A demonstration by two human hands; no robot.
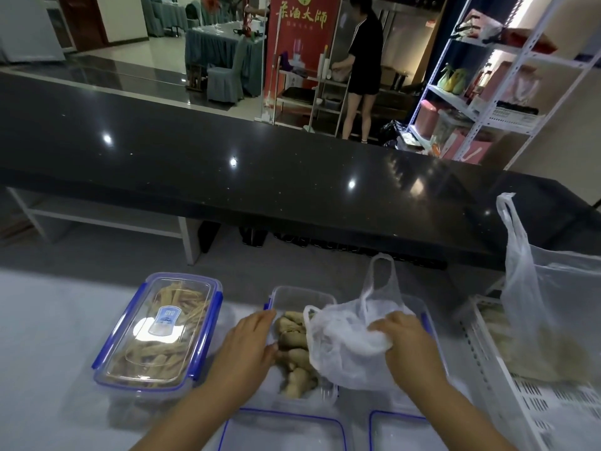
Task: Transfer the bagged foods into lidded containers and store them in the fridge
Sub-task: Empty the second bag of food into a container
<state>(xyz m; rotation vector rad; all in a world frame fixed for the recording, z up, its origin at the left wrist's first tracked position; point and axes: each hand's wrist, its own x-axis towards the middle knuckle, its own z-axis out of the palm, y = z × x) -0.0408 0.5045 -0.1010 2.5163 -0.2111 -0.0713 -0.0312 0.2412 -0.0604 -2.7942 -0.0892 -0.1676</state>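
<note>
- Countertop (227,148), long, black and glossy, ran across the middle of the view, with a pale work surface (48,320) below it nearest the camera.
- White slotted crate (520,402) sat at the right edge of the pale surface, holding a large translucent bag (553,288) whose handle stood upright.
- Closed container (159,330) with a clear lid and blue clips stood at the left, filled with tan dried strips.
- Open clear container (302,297) stood in the centre, holding knobbly ginger pieces (296,353).
- Second open container (422,315) stood just right of it, mostly hidden by the small bag and the right hand.
- Two loose blue-rimmed lids (283,431) lay at the near edge, in front of the open containers.
- Small white plastic bag (348,346) lay crumpled over the right side of the centre container, touching the ginger.
- Right hand (406,340) pinched the small bag, fingers curled into the plastic.
- Left hand (250,343) rested at the centre container's left rim, fingers fairly straight and reaching in beside the ginger, gripping nothing.
- Person in black (361,60) stood far behind the counter, beside white shelving (487,92).
</note>
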